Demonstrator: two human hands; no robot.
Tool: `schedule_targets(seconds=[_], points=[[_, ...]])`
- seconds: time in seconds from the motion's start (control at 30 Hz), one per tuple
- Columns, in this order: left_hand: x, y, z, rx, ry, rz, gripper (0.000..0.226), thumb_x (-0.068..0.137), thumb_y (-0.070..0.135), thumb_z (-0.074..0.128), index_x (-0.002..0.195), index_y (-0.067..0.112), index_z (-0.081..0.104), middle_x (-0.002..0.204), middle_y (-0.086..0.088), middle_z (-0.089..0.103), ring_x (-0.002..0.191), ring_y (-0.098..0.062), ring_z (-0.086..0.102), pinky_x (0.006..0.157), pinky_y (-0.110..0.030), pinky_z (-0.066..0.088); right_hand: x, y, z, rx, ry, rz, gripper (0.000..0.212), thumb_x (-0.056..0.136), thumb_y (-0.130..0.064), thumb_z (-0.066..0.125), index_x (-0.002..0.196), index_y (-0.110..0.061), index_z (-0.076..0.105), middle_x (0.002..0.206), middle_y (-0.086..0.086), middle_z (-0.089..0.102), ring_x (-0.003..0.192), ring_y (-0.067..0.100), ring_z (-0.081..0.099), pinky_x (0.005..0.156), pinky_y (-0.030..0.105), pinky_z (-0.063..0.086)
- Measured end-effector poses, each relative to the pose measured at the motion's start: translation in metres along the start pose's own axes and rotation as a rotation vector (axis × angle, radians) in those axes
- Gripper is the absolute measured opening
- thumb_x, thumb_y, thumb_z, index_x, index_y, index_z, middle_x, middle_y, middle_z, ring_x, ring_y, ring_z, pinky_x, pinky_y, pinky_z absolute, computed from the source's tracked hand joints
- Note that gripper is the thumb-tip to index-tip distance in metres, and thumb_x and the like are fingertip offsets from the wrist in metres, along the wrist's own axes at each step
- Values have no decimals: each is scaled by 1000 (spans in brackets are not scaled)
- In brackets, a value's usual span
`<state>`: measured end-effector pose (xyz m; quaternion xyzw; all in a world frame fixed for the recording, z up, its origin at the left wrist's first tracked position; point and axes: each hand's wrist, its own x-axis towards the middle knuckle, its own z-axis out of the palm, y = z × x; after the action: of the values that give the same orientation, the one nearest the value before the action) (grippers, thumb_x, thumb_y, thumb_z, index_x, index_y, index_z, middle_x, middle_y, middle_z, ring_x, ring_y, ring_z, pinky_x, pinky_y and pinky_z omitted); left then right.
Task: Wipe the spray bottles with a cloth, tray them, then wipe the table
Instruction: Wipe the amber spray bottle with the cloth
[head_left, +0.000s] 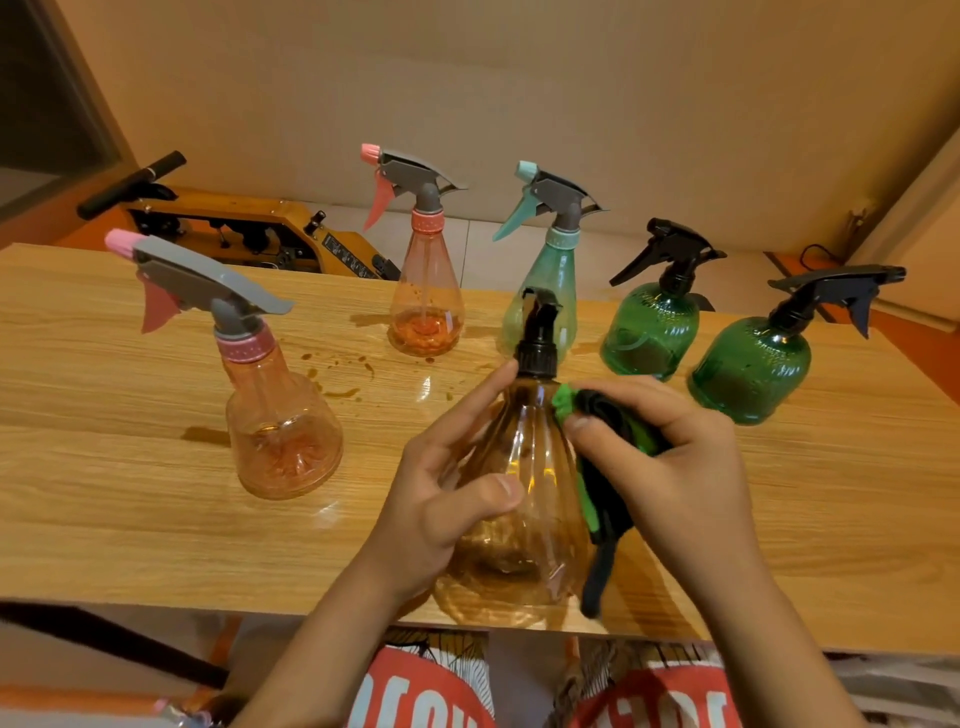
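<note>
Task judged early: at lower centre the left hand grips the amber spray bottle while the right hand pinches the cloth against its shoulder; five other spray bottles stand untrayed, counter spots unwiped, no tray visible.

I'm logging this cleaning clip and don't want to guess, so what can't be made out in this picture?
Head view only:
- Tray: none in frame; whether one sits beyond the edges cannot be told.
- Amber bottle: right side covered by the cloth and right hand, left side partly by the left hand.
- Teal bottle: lower body partly hidden behind the amber bottle's black sprayer.
- Table: both ends cut off by the frame edges.
</note>
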<state>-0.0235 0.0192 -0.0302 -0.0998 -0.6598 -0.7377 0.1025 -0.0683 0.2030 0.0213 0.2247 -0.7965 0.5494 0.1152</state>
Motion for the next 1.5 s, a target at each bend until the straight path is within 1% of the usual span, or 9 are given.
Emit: schedule_targets(seconds=[0.1, 0.23, 0.4, 0.57, 0.67, 0.87, 1.03, 1.2, 1.5], points=[[2, 1, -1, 21, 37, 19, 76, 72, 27, 68, 146, 37, 53, 150, -2, 58, 140, -25, 53, 114, -61, 41, -6, -2, 12, 3, 45, -45, 28, 83, -7, 81, 103, -25, 79, 100, -16, 74, 103, 4, 68, 87, 13, 49], [3, 2, -6, 11, 84, 6, 75, 73, 26, 69, 146, 39, 54, 150, -5, 57, 140, -31, 52, 113, -67, 39, -12, -2, 5, 31, -112, -87, 32, 78, -13, 77, 104, -31, 78, 102, -16, 71, 104, 8, 67, 86, 13, 48], [3, 1, 2, 57, 39, 2, 75, 75, 27, 69, 147, 37, 52, 152, -4, 55, 144, -28, 48, 116, -63, 37, 0, 2, 8, 29, 35, -91, 32, 83, -7, 81, 109, -25, 77, 101, -11, 72, 104, 10, 66, 87, 14, 48], [2, 0, -2, 13, 87, 17, 76, 74, 25, 70, 147, 34, 54, 147, -7, 60, 138, -28, 54, 114, -61, 41, -8, 8, 18, 29, -21, -69, 38, 86, -44, 72, 122, -35, 72, 113, -15, 67, 115, 10, 62, 92, 14, 46], [2, -1, -2, 48, 98, 24, 78, 74, 25, 69, 149, 26, 51, 151, -2, 57, 143, -24, 50, 118, -59, 37, -15, 9, 21, 65, -47, -27, 39, 94, -49, 58, 130, -37, 67, 120, -17, 67, 121, 3, 60, 95, 10, 42], [2, -1, -1, 66, 97, 54, 77, 73, 27, 68, 148, 26, 51, 148, 4, 59, 141, -19, 52, 115, -49, 44, -10, 10, 15, 18, -45, -59, 38, 93, -47, 61, 129, -39, 66, 104, -12, 72, 103, 4, 65, 85, 16, 49], [5, -1, -5, 46, 145, 69, 75, 75, 26, 69, 147, 38, 54, 147, -9, 59, 136, -32, 55, 110, -62, 45, -13, 13, 3, -59, -153, -176, 37, 91, -36, 68, 127, -27, 71, 98, -12, 71, 93, 10, 68, 77, 20, 49], [1, -5, 2, 115, 26, 45, 76, 77, 25, 69, 150, 32, 50, 149, -1, 58, 140, -23, 53, 109, -41, 49, -2, 12, -1, -74, -68, -105, 39, 87, -38, 73, 125, -32, 67, 111, -25, 70, 106, -5, 65, 85, 10, 48], [2, -5, -5, 152, 108, 38, 87, 74, 33, 76, 152, 50, 40, 153, 6, 53, 144, -20, 47, 114, -58, 43, -7, 8, 7, -76, -193, -192, 28, 89, -29, 74, 117, -25, 71, 105, -12, 68, 103, 8, 65, 85, 14, 45]])
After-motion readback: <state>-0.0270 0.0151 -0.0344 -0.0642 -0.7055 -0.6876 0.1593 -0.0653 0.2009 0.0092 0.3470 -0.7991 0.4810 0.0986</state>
